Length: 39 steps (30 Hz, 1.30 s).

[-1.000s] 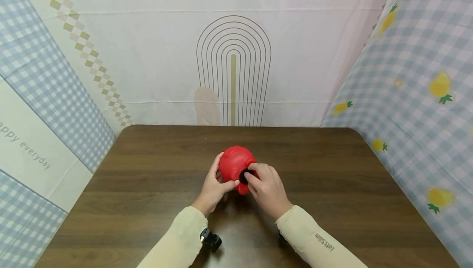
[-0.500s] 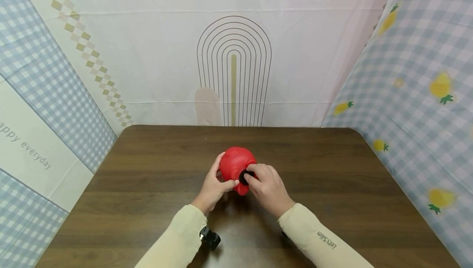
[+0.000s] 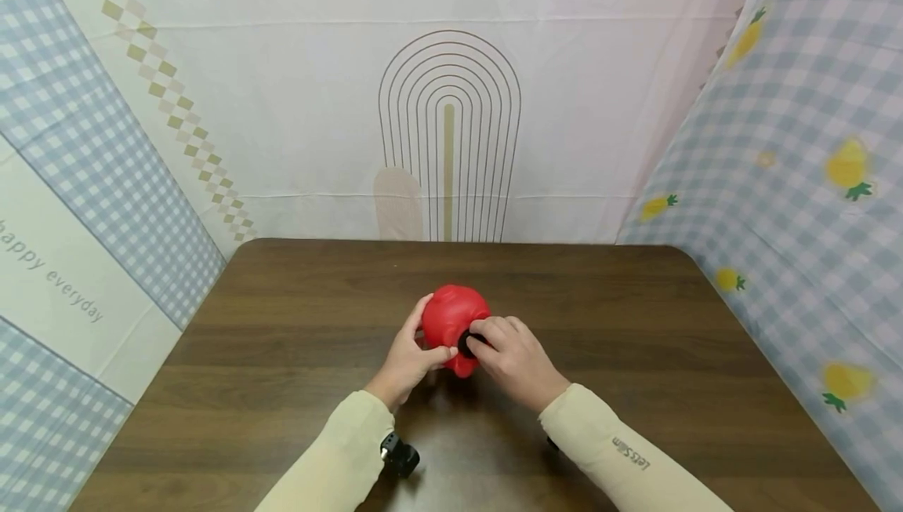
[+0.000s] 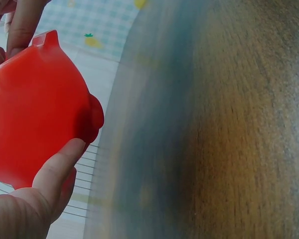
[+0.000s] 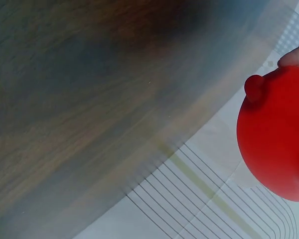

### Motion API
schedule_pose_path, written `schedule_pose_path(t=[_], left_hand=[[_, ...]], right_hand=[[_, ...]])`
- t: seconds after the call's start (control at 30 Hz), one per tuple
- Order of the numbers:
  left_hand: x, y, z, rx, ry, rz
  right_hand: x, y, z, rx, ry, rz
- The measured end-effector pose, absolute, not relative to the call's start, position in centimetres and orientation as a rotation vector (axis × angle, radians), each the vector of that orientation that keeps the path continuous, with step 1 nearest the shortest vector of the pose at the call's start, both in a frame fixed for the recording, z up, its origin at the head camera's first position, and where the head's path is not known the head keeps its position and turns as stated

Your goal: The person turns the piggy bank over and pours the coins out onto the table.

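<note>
A glossy red piggy bank (image 3: 451,310) with stubby feet is held tilted over the middle of the table. My left hand (image 3: 411,355) grips its left side, thumb on the near face and fingers behind. Set in the side turned toward me is a round black plug (image 3: 464,345). The right hand (image 3: 518,361) has thumb and fingers on this plug, covering part of it. In the left wrist view, the red body (image 4: 40,114) rests against my left thumb (image 4: 60,167). The right wrist view shows the rounded body (image 5: 276,134) at its right edge; the right fingers are outside it.
The brown wooden table (image 3: 296,292) extends around both hands. A white patterned cloth (image 3: 303,120) hangs behind its far edge, with checked cloth (image 3: 790,206) on the sides. A black wrist camera (image 3: 400,455) hangs beneath the left sleeve.
The piggy bank has shifted slightly down and right in view, along with both hands. The right fingers and wrist have turned a little while staying on the black plug.
</note>
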State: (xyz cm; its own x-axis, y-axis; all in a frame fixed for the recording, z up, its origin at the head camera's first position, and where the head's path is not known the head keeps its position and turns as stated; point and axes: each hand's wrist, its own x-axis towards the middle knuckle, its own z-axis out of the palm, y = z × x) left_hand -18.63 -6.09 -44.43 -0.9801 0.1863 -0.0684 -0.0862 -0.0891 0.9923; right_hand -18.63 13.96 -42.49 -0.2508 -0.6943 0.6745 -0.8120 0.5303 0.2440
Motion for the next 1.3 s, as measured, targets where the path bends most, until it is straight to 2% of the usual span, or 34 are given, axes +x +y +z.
schedule_pose_path(t=[0.3, 0.67, 1.3], left_hand=[[-18.8, -6.1, -44.7, 0.141, 2.014, 2.145], [-18.7, -5.7, -44.9, 0.099, 2.008, 2.213], [-18.3, -5.8, -44.2, 0.1, 1.935, 2.25]], right_hand=[[-18.7, 14.3, -42.7, 1.256, -2.021, 0.177], [-18.5, 13.2, -42.9, 1.016, -2.025, 0.182], [-18.2, 13.4, -42.7, 1.07, -2.061, 0.114]])
